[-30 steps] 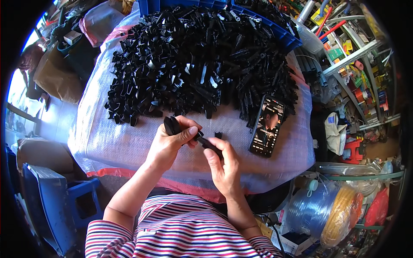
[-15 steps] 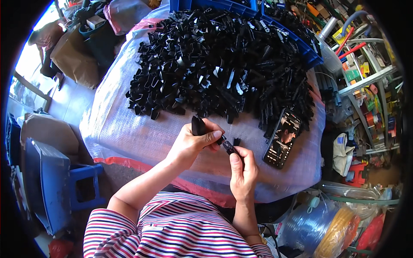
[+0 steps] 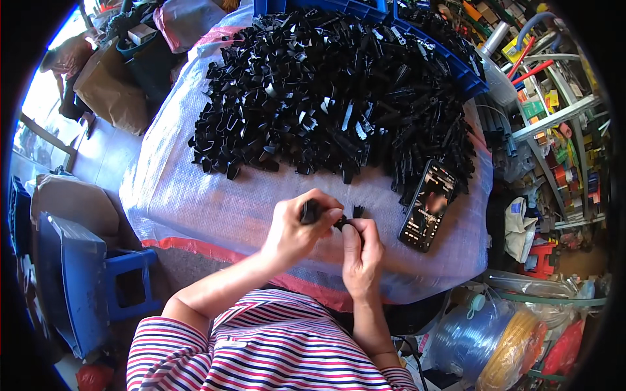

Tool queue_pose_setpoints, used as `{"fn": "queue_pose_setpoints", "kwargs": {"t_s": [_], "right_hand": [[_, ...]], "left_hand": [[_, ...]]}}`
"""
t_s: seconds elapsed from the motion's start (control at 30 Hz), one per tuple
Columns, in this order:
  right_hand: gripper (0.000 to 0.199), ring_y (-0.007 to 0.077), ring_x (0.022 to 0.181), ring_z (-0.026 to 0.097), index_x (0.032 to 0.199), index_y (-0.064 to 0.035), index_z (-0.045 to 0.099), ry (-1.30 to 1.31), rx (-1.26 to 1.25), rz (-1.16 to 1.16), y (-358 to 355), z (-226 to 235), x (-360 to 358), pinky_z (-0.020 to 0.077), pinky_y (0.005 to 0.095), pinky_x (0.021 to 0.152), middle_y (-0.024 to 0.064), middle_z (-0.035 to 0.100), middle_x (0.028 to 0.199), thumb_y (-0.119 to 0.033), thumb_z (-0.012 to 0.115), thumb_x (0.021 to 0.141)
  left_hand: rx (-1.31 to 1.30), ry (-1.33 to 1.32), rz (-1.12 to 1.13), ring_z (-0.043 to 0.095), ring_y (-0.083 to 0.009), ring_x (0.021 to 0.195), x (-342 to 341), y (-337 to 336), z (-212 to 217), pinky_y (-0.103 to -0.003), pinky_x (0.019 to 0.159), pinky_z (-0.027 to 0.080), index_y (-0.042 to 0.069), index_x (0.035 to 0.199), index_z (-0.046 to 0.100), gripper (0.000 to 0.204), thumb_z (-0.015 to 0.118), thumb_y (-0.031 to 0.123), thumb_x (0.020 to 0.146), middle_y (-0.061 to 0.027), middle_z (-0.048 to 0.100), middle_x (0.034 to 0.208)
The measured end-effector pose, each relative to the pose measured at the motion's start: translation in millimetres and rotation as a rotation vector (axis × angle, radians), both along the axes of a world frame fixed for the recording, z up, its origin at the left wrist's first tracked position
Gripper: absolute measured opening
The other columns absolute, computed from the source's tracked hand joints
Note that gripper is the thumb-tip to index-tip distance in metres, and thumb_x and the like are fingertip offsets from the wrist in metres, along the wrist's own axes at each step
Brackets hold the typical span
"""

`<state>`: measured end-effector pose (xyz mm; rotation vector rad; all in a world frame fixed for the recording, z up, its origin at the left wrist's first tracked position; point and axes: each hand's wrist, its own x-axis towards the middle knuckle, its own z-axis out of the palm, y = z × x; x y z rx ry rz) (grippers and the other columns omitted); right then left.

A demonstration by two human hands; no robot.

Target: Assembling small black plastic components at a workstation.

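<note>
My left hand (image 3: 290, 225) is closed around a dark, curved black plastic piece (image 3: 310, 212), whose rounded end sticks out between thumb and fingers. Right beside it, my right hand (image 3: 362, 254) pinches a small black part (image 3: 341, 222) between thumb and forefinger. The fingertips of both hands nearly meet, so most of that part is hidden and I cannot tell whether the two pieces are joined. Just beyond the right fingers, a loose black scrap (image 3: 358, 211) lies on the woven plastic sheet (image 3: 215, 195). A wide heap of black plastic pieces (image 3: 293, 98) spreads beyond my hands.
A phone (image 3: 427, 205) with a lit screen lies at the heap's right. Blue crates (image 3: 450, 62) border the far side. At left stands a blue plastic stool (image 3: 134, 280); at right are a crowded shelf (image 3: 554, 120) and wrapped coils of tubing (image 3: 479, 342).
My left hand has tilted and come slightly down, turning its black piece. My right hand has shifted a little left, and the part between the hands is now more covered. The phone picture differs.
</note>
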<state>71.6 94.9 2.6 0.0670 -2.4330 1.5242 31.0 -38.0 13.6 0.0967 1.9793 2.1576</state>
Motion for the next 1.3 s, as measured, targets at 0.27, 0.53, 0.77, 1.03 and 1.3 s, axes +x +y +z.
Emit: {"fn": "queue_pose_setpoints", "kwargs": {"t_s": [0.27,0.53,0.77,1.03,1.3], "right_hand": [[0.016,0.0291,0.066,0.057,0.091,-0.0018,0.047,-0.042,0.229,0.185,-16.5,26.5,-35.7,0.0449,0.0340,0.059,0.0114,0.058,0.075,-0.017,0.052,0.090],[0.028,0.0312,0.078,0.056,0.101,-0.0035,0.053,0.282,0.786,0.021,2.6,5.4,-112.1,0.0467,0.0386,0.071,0.0141,0.052,0.095,-0.005,0.062,0.075],[0.033,0.0239,0.061,0.048,0.081,-0.0021,0.049,0.094,0.426,-0.134,32.4,15.5,-77.4,0.0420,0.0334,0.058,0.0089,0.051,0.072,-0.011,0.076,0.064],[0.033,0.0158,0.051,0.040,0.077,-0.0013,0.046,0.106,0.300,-0.217,40.7,17.1,-69.1,0.0363,0.0299,0.048,0.0070,0.046,0.059,-0.019,0.073,0.074],[0.014,0.0085,0.071,0.050,0.100,-0.0001,0.048,0.061,-0.151,-0.089,42.7,14.0,-5.7,0.0421,0.0218,0.066,0.0041,0.055,0.082,-0.010,0.051,0.090]], "left_hand": [[0.675,-0.213,0.035,0.054,-0.0166,0.094,-2.9,-13.8,-18.8,-0.034,0.079,0.047,0.003,0.098,0.058,0.023,0.061,0.019,0.084,-0.0051,0.060,0.097],[0.734,-0.127,0.139,0.061,-0.0185,0.081,-31.6,-58.0,-19.2,-0.031,0.072,0.050,0.005,0.101,0.055,0.022,0.061,0.007,0.080,-0.0069,0.062,0.089],[-0.089,0.180,0.158,0.054,-0.0095,0.065,-31.6,-35.4,-3.4,-0.024,0.062,0.043,0.003,0.080,0.063,0.007,0.066,0.007,0.075,-0.0009,0.059,0.070],[-0.772,0.666,-0.073,0.053,-0.0302,0.082,-17.8,38.0,-15.6,-0.037,0.072,0.046,0.001,0.093,0.056,0.036,0.059,-0.001,0.057,-0.0132,0.051,0.088],[-0.617,0.714,-0.147,0.054,-0.0277,0.078,-22.3,36.4,-22.1,-0.034,0.068,0.045,0.007,0.084,0.059,0.023,0.062,0.007,0.061,-0.0090,0.053,0.078]]}}
